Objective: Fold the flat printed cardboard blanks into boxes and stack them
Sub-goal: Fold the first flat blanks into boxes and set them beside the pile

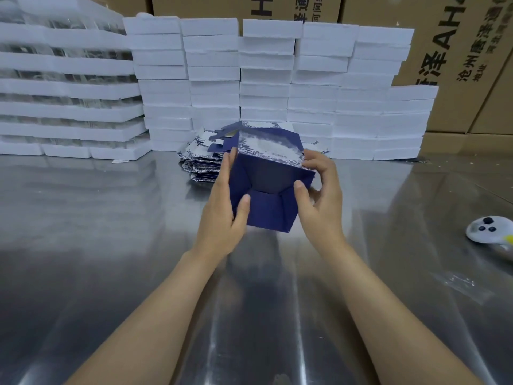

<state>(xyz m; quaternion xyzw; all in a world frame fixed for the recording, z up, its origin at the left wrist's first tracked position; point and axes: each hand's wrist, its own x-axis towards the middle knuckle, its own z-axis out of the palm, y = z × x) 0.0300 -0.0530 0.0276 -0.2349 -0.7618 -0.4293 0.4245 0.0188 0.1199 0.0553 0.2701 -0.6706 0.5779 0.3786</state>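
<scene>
Both hands raised over the steel table [111, 245], working one dark blue box [266, 187] held just above the surface, its open side tilted toward the camera, blue inner flaps folded in at the bottom. Left hand [224, 215] grips the box's left wall, fingers flat along the outside, thumb curled onto the near flap. Right hand [319, 195] grips the right wall, thumb pressing inside the rim, fingers curled around the outside corner. The far panel of the box shows a white-and-blue print, blurred. Just behind the box, a low pile of flat printed blanks [200, 165] lies on the table. Behind that, rows of stacked white boxes [266, 79] run across the back; brown cartons [458, 65] stand behind them. A small white object with dark dots [488, 229] sits at the table's right edge.
</scene>
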